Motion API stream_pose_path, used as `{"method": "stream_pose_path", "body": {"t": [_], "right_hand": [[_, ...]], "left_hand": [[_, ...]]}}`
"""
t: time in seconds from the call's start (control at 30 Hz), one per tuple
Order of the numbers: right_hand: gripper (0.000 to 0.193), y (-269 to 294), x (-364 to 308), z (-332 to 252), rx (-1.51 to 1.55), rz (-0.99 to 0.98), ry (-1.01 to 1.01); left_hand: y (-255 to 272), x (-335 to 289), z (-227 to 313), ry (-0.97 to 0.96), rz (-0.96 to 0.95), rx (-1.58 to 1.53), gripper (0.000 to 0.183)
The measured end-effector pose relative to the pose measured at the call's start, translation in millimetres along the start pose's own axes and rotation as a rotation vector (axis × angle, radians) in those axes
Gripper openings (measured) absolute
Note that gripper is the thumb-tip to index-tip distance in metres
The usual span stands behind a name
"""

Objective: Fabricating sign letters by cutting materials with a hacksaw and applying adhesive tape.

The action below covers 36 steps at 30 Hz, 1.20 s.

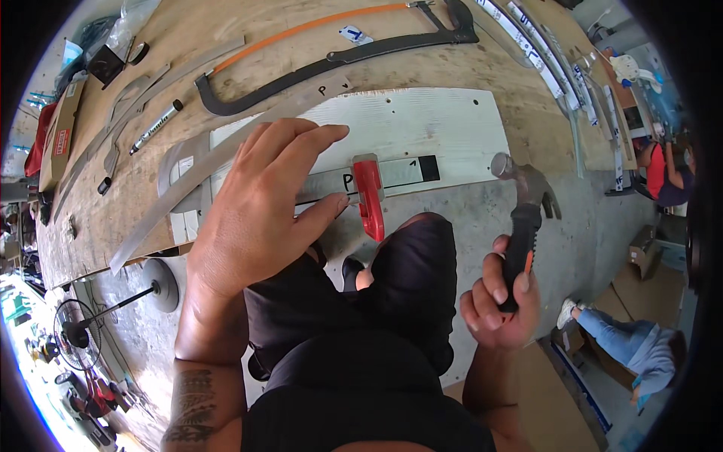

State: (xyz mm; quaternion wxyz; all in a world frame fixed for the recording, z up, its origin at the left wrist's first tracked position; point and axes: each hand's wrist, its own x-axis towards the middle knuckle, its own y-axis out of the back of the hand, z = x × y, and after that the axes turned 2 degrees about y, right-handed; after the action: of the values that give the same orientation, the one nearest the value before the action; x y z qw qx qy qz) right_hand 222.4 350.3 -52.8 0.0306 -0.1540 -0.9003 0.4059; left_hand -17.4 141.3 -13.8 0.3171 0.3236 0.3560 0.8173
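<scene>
My right hand (503, 305) is wrapped around the black grip of a claw hammer (525, 218), held up to the right of the white board (452, 124) with its head uppermost. My left hand (263, 200) is open over the board's left part, thumb apart from the fingers. Its thumb tip lies at a flat metal strip (403, 172) with a black end; whether it presses down is unclear. A red clamp (367, 197) sits across that strip near the board's front edge. Another long, thin metal strip (162, 224) runs slantwise, partly hidden under my left hand.
A hacksaw (271, 84) with an orange blade lies beyond the board on the wooden table (68, 245). To the left are a marker pen (156, 126) and curved metal pieces. Wrapped strips (527, 56) lie far right. A fan (75, 331) stands left; two people are at right.
</scene>
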Motion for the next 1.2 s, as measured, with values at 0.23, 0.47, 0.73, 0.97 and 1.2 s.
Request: {"method": "stream_pose_path", "body": {"t": [0.23,0.47,0.73,0.97,1.2], "right_hand": [[0.056,-4.9,37.4,-3.4,-0.021,-0.096,-0.072],[0.065,-20.0,61.2,4.4,0.012,-0.001,-0.215],[0.074,-33.6,66.2,-3.0,-0.048,-0.013,-0.467],[0.074,-28.7,63.2,-6.9,-0.003,0.012,-0.416],[0.082,-27.8,64.8,-2.6,-0.11,-0.052,-0.459]], "left_hand": [[-12.4,3.7,-5.1,0.132,-0.079,-0.118,0.06],[-14.2,3.4,-7.2,0.128,-0.106,-0.031,0.058],[-11.2,9.0,-5.9,0.158,-0.14,-0.011,0.052],[-10.4,10.7,-6.8,0.158,-0.146,-0.03,0.05],[-10.4,10.6,-5.9,0.18,-0.153,-0.02,0.05]]}}
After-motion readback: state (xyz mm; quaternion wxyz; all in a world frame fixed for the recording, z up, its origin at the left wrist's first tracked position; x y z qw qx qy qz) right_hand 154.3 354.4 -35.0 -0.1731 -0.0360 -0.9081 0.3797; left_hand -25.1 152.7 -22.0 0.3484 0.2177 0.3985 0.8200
